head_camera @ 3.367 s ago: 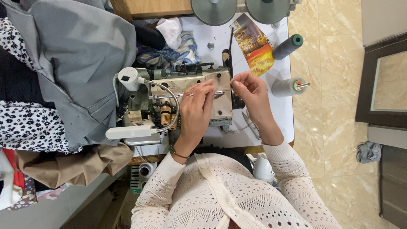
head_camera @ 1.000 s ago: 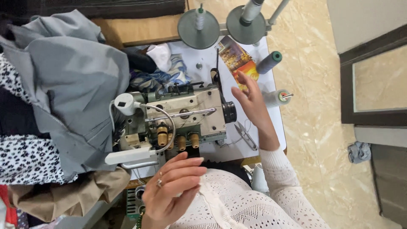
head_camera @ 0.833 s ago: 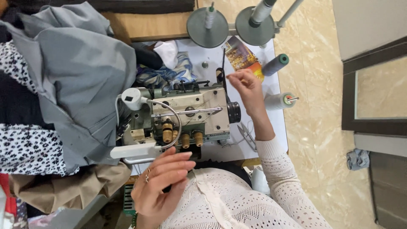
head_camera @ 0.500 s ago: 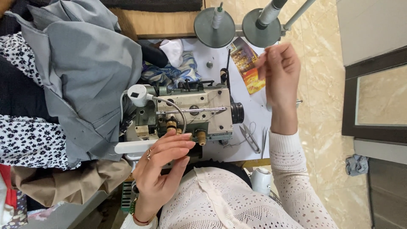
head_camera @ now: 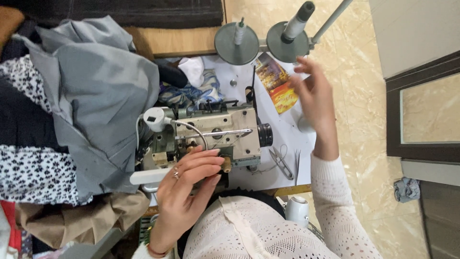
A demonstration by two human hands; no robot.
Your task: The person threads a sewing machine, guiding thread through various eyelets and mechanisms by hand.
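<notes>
While the left hand [head_camera: 189, 184] is resting its fingertips on the near face of the sewing machine [head_camera: 215, 139], by the brass knobs [head_camera: 225, 165], the right hand [head_camera: 314, 98] is lifting off to the machine's right, toward the thread stand.

Head view: machine lying with its long axis left to right across the white table [head_camera: 287, 132]. Left hand is the nearer one, touching the casing, fingers loosely spread, gripping nothing. Right hand is hanging well clear of the machine, just below the dark cone [head_camera: 298, 19]; fingers blurred, half curled, so I cannot tell if thread is pinched. Machine is beige, worn, thread running along its top. Grey cloth [head_camera: 96, 100] is heaped to its left; snips [head_camera: 280, 163] lying to its right.
</notes>
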